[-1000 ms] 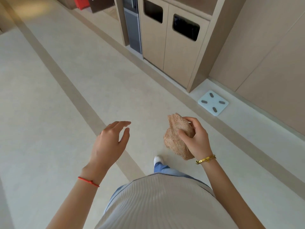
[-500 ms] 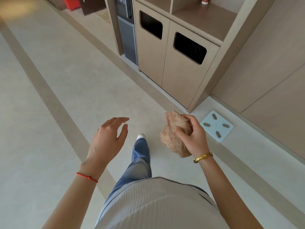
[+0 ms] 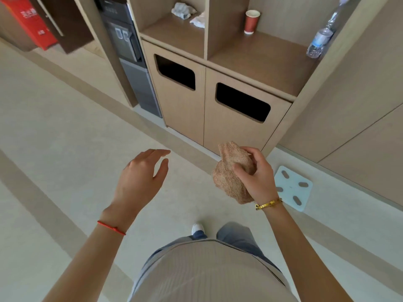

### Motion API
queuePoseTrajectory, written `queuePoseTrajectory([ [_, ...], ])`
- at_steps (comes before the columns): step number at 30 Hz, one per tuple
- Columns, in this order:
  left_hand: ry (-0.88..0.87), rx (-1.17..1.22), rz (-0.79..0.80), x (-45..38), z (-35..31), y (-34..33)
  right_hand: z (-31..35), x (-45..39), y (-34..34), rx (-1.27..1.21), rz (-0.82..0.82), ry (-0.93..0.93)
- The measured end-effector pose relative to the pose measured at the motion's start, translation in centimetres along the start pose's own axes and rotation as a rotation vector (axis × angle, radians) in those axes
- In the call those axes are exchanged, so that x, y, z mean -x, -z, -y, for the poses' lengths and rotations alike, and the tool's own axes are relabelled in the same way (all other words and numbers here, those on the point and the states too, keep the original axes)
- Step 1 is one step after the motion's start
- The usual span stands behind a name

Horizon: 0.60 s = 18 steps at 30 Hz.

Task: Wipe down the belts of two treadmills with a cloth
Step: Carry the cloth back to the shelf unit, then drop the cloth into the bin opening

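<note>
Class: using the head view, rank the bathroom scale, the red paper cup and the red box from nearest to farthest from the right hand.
From the right hand, which holds the cloth:
1. Bathroom scale, on the floor just right of it.
2. Red paper cup, on the shelf above the bins.
3. Red box, far upper left.

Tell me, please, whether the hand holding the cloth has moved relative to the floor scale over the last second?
Yes. The right hand gripping the cloth has moved forward: it was short of the scale and is now level with it, to its left.

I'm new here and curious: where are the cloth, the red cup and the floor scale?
cloth (image 3: 229, 179), head view, bunched middle.
red cup (image 3: 251, 22), head view, side wall.
floor scale (image 3: 293, 188), head view, top centre.
</note>
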<state>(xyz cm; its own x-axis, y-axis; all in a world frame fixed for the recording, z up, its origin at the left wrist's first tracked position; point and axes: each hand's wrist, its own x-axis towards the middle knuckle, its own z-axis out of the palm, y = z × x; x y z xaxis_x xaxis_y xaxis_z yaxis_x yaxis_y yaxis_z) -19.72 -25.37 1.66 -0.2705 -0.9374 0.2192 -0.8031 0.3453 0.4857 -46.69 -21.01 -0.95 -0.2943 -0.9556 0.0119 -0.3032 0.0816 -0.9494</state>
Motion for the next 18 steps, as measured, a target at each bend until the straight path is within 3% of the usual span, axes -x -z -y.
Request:
queuePoseTrajectory([
  [18,-0.169,0.075,0.077,-26.4,2.0,-7.9,-2.0,-22.6,0.6,0.038,-0.178,-0.052],
])
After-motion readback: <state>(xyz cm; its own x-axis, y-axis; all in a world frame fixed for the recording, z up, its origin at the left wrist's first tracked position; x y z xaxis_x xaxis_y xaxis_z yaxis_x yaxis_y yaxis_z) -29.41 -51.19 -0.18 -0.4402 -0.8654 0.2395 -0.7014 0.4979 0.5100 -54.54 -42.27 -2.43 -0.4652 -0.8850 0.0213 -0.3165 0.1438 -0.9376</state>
